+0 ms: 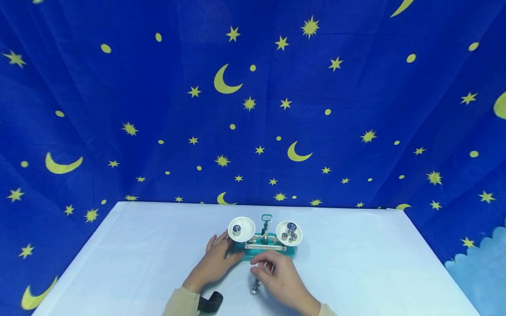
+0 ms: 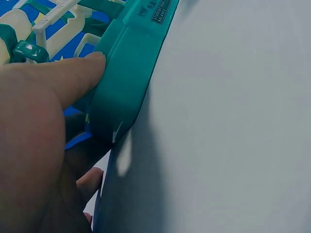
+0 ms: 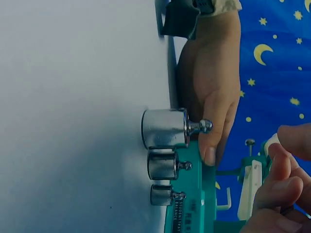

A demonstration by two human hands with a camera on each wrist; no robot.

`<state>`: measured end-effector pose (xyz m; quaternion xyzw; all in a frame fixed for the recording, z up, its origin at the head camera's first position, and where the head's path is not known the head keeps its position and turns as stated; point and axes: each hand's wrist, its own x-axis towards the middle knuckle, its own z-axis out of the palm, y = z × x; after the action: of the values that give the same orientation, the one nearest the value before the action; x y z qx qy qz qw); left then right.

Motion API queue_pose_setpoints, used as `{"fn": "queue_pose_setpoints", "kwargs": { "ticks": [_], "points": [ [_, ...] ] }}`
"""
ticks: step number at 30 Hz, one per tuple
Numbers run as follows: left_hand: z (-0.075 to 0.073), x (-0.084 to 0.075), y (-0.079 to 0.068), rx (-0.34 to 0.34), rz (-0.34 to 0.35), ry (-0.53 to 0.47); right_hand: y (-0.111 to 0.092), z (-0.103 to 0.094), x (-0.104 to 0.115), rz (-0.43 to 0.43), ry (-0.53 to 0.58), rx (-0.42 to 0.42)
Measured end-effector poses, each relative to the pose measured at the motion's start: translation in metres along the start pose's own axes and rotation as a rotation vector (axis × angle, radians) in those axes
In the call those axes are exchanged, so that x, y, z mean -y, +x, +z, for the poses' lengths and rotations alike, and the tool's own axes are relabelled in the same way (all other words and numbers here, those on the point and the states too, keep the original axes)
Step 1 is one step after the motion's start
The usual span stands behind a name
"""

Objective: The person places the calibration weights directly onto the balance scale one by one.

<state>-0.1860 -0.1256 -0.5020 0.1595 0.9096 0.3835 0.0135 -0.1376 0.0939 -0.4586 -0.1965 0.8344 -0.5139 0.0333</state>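
Observation:
A teal balance scale (image 1: 253,254) with two white pans stands on the table. The left pan (image 1: 247,229) bears one metal weight (image 1: 236,230); in the right pan (image 1: 281,228) sit several weights (image 1: 291,227) of different sizes. My left hand (image 1: 215,262) holds the base's left end, its thumb (image 2: 80,73) on top and the fingers partly hidden behind. In front of the base hovers my right hand (image 1: 282,281), fingers loosely bent, with nothing visible between thumb and forefinger. Below it, three knobbed weights, large (image 3: 165,128), medium (image 3: 163,165) and small (image 3: 161,194), stand in a row.
A white cloth covers the table (image 1: 375,259). Behind it hangs a blue curtain (image 1: 269,123) with yellow stars and moons. A black device (image 1: 212,303) is on the left wrist by the beige sleeve (image 1: 179,303). Light blue scalloped fabric (image 1: 480,263) shows at the right.

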Motion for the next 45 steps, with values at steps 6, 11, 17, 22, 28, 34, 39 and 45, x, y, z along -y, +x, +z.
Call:
{"fn": "queue_pose_setpoints", "kwargs": {
  "ticks": [6, 11, 17, 22, 28, 34, 39, 45],
  "points": [
    [0.001, 0.000, 0.001, 0.001, -0.001, 0.002, 0.000, -0.002, -0.004, 0.024, 0.043, 0.036],
    [0.001, 0.000, 0.001, 0.007, -0.013, -0.002, 0.000, -0.001, -0.007, 0.038, 0.070, 0.089],
    [0.002, 0.001, 0.001, -0.003, -0.003, 0.017, -0.001, -0.004, -0.010, 0.055, 0.089, 0.163],
    [0.002, 0.002, 0.001, -0.013, 0.016, 0.019, 0.000, -0.008, -0.012, 0.033, 0.091, 0.228],
    [0.002, 0.002, 0.002, -0.014, 0.022, 0.017, 0.000, -0.012, -0.013, -0.003, 0.082, 0.269],
    [0.002, 0.003, 0.002, -0.018, 0.029, 0.011, -0.001, -0.011, -0.014, 0.003, 0.065, 0.293],
    [0.002, 0.003, 0.001, -0.019, 0.032, 0.008, 0.000, -0.010, -0.016, 0.011, 0.033, 0.304],
    [0.003, 0.003, 0.001, -0.018, 0.030, 0.007, 0.000, -0.009, -0.019, 0.022, -0.002, 0.310]
  ]
}}
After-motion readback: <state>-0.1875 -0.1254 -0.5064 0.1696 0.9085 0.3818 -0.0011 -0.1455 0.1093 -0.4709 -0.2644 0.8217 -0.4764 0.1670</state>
